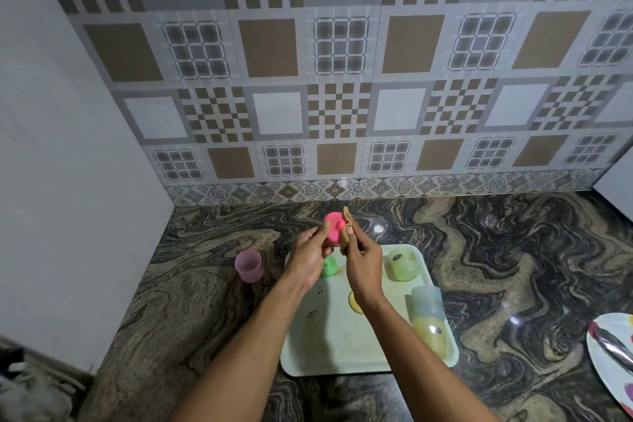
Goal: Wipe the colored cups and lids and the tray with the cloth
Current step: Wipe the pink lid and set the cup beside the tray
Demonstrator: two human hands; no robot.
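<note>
My left hand [310, 255] holds a pink lid [334, 229] up above the far edge of the pale green tray [329, 349]. My right hand [363, 262] pinches a small tan cloth [346, 233] against the lid's right side. On the tray stand a light green cup [401, 264], a green lid [329, 266] partly behind my left hand, a yellow lid [354, 303] partly under my right wrist, and a blue cup [427, 301] stacked over a yellow cup [431, 336] at the right edge. A pink cup [249, 265] stands on the counter to the left of the tray. Dark specks dot the tray.
The dark marbled counter [513, 267] meets a patterned tiled wall at the back and a plain white wall on the left. A white plate [608, 356] with metal tongs [613, 348] lies at the right edge.
</note>
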